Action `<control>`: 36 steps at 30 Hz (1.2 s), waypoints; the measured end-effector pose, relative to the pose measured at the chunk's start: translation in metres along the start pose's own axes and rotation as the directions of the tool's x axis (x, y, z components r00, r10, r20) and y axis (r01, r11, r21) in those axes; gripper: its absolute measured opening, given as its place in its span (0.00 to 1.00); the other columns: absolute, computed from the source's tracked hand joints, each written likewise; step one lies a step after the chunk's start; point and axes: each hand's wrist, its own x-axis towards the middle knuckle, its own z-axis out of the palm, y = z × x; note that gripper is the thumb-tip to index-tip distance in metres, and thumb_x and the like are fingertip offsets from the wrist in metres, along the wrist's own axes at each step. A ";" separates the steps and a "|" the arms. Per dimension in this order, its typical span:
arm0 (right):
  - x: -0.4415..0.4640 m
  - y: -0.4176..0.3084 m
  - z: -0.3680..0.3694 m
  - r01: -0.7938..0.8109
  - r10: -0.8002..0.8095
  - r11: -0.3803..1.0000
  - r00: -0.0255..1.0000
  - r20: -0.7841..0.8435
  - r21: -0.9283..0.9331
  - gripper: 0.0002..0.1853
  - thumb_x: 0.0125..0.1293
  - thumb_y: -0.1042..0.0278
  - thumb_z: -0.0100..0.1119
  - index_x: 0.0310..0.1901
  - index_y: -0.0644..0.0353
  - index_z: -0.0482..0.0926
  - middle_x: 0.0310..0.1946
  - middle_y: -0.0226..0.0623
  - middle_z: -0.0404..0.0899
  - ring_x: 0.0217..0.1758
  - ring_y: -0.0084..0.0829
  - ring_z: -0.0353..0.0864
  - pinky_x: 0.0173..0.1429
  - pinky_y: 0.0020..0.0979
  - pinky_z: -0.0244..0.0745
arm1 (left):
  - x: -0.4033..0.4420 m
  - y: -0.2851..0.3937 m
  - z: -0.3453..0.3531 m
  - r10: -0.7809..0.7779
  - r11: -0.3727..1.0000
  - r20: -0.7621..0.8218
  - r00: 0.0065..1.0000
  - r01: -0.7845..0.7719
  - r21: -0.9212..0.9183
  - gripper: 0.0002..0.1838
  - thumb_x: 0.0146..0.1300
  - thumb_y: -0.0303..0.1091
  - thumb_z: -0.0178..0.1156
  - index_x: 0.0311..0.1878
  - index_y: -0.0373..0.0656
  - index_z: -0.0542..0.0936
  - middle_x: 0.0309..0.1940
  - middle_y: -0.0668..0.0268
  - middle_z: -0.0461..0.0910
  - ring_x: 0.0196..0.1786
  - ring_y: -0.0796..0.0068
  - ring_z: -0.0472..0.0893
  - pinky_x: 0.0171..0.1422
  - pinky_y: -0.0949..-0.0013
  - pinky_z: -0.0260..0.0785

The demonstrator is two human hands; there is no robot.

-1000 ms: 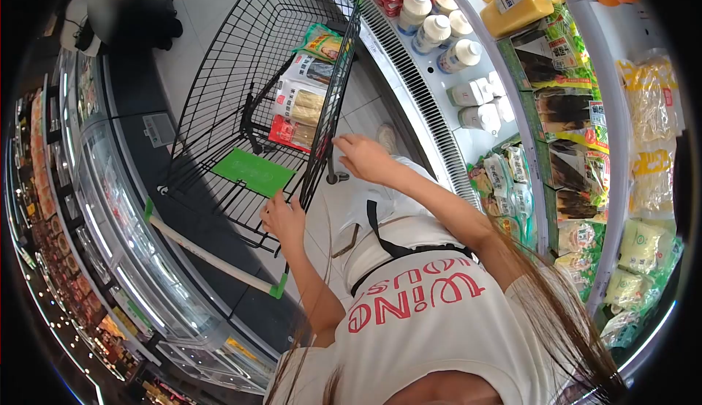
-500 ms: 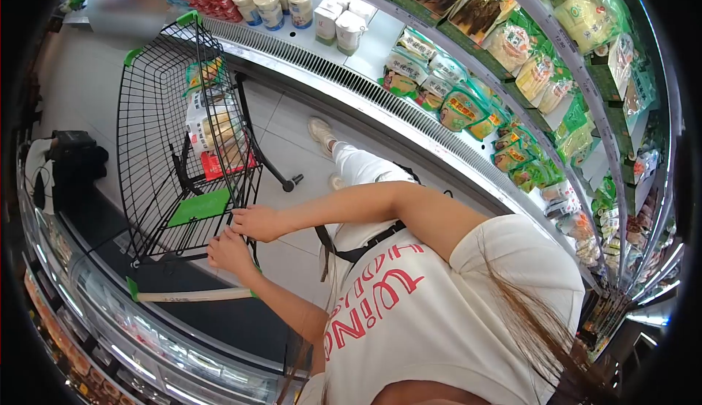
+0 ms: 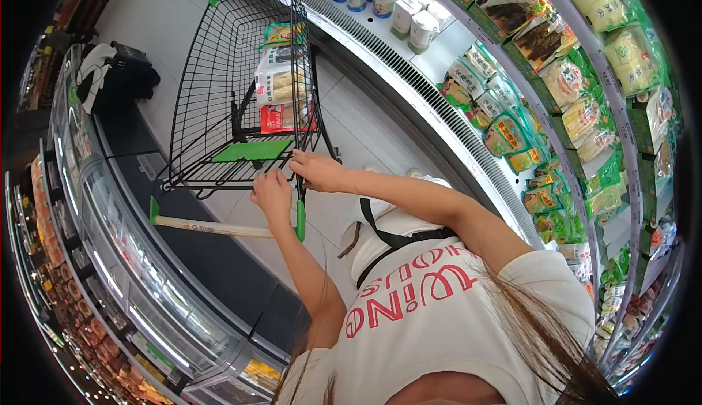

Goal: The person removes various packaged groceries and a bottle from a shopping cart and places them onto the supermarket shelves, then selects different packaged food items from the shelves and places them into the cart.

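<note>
A sharp turn in this narrow store aisle could send the cart point(image 3: 201, 76) into the long chilled shelf point(image 3: 406, 70) on its right, or scrape it along the glass-sided freezer case point(image 3: 131, 218) on its left. Under and beside the cart, we see pale tiled floor point(image 3: 358, 105), smooth enough, we judge, to let it roll unasked. The handle point(image 3: 212, 227) at the cart's rear is in neither of our hands, so our steering may be loose. Inside the cart, a white packet point(image 3: 272, 79) and a red packet point(image 3: 281, 118) lie toward the right wall; a jolt could slide them. At the cart's rear edge, our left hand point(image 3: 272, 194) and right hand point(image 3: 316, 171) have partly curled fingers; we cannot tell whether they grip the frame.
</note>
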 end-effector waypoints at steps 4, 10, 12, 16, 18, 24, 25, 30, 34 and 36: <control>-0.026 -0.006 -0.014 0.006 -0.006 0.998 1.000 0.010 0.068 0.28 0.47 0.69 0.70 0.46 0.67 0.65 0.50 0.55 0.71 0.64 0.56 0.66 0.66 0.44 0.66 | -0.027 0.023 0.011 0.025 1.000 -0.045 0.999 -0.025 0.004 0.12 0.64 0.39 0.51 0.39 0.43 0.81 0.45 0.58 0.74 0.53 0.55 0.70 0.50 0.49 0.66; -0.088 0.003 -0.010 -0.018 0.020 0.999 0.999 -0.045 0.047 0.28 0.46 0.71 0.70 0.45 0.69 0.64 0.50 0.61 0.69 0.63 0.59 0.65 0.62 0.42 0.70 | -0.081 0.066 0.036 0.023 0.999 -0.113 0.993 -0.019 0.039 0.14 0.64 0.38 0.49 0.35 0.40 0.81 0.41 0.57 0.74 0.51 0.53 0.70 0.49 0.52 0.68; -0.099 -0.007 -0.013 -0.022 0.025 0.998 0.999 -0.040 0.064 0.27 0.46 0.72 0.68 0.45 0.69 0.63 0.50 0.60 0.69 0.63 0.59 0.65 0.61 0.42 0.71 | -0.089 0.066 0.036 0.023 0.999 -0.129 0.991 -0.020 0.025 0.14 0.63 0.38 0.50 0.35 0.39 0.81 0.42 0.56 0.74 0.51 0.52 0.70 0.51 0.52 0.67; -0.145 -0.013 0.000 0.050 -0.047 0.998 0.995 -0.090 0.035 0.24 0.46 0.74 0.67 0.43 0.70 0.65 0.44 0.57 0.70 0.59 0.57 0.68 0.70 0.43 0.60 | -0.132 0.074 0.053 0.028 0.999 -0.102 0.994 -0.030 -0.015 0.14 0.62 0.38 0.50 0.35 0.39 0.82 0.42 0.53 0.74 0.51 0.51 0.69 0.54 0.54 0.64; -0.150 -0.026 0.000 0.087 -0.087 0.996 0.991 -0.103 -0.005 0.24 0.47 0.73 0.67 0.42 0.70 0.66 0.41 0.54 0.70 0.56 0.56 0.70 0.73 0.43 0.56 | -0.143 0.068 0.046 0.040 0.999 -0.107 0.994 -0.043 -0.033 0.14 0.61 0.37 0.51 0.35 0.39 0.82 0.43 0.52 0.74 0.51 0.51 0.68 0.56 0.54 0.63; -0.223 -0.048 0.023 0.124 -0.122 0.990 0.992 0.025 -0.070 0.26 0.50 0.65 0.68 0.44 0.71 0.67 0.42 0.51 0.70 0.66 0.57 0.62 0.67 0.41 0.65 | -0.221 0.065 0.071 0.089 0.996 -0.135 0.987 -0.092 -0.011 0.12 0.59 0.35 0.53 0.35 0.39 0.83 0.42 0.50 0.74 0.50 0.50 0.68 0.57 0.53 0.60; -0.226 -0.055 0.020 0.138 -0.136 0.987 0.990 0.030 -0.085 0.26 0.50 0.65 0.69 0.44 0.71 0.66 0.43 0.51 0.70 0.66 0.57 0.63 0.66 0.41 0.66 | -0.227 0.065 0.066 0.084 0.996 -0.143 0.986 -0.088 -0.023 0.12 0.59 0.35 0.53 0.35 0.38 0.83 0.42 0.50 0.74 0.50 0.50 0.68 0.57 0.53 0.60; -0.294 -0.078 0.046 0.072 -0.070 0.995 0.997 0.018 -0.075 0.27 0.48 0.62 0.70 0.43 0.69 0.66 0.46 0.53 0.72 0.65 0.55 0.66 0.62 0.40 0.70 | -0.303 0.071 0.081 0.076 0.995 -0.137 0.988 -0.084 -0.058 0.13 0.60 0.35 0.52 0.36 0.37 0.82 0.42 0.50 0.74 0.50 0.49 0.67 0.57 0.53 0.60; -0.348 -0.096 0.060 0.044 -0.049 0.990 0.998 -0.036 -0.137 0.28 0.47 0.61 0.71 0.42 0.68 0.66 0.46 0.55 0.73 0.64 0.53 0.68 0.58 0.40 0.72 | -0.358 0.081 0.089 0.126 0.992 -0.147 0.981 -0.127 0.004 0.14 0.61 0.35 0.51 0.36 0.36 0.82 0.43 0.53 0.74 0.48 0.53 0.69 0.52 0.56 0.64; -0.377 -0.105 0.068 0.072 -0.086 0.986 0.993 -0.084 -0.153 0.28 0.47 0.61 0.71 0.42 0.68 0.66 0.46 0.54 0.73 0.64 0.51 0.68 0.57 0.39 0.73 | -0.387 0.085 0.096 0.133 0.991 -0.167 0.977 -0.133 0.012 0.13 0.61 0.34 0.51 0.36 0.36 0.82 0.43 0.53 0.74 0.48 0.53 0.69 0.53 0.56 0.64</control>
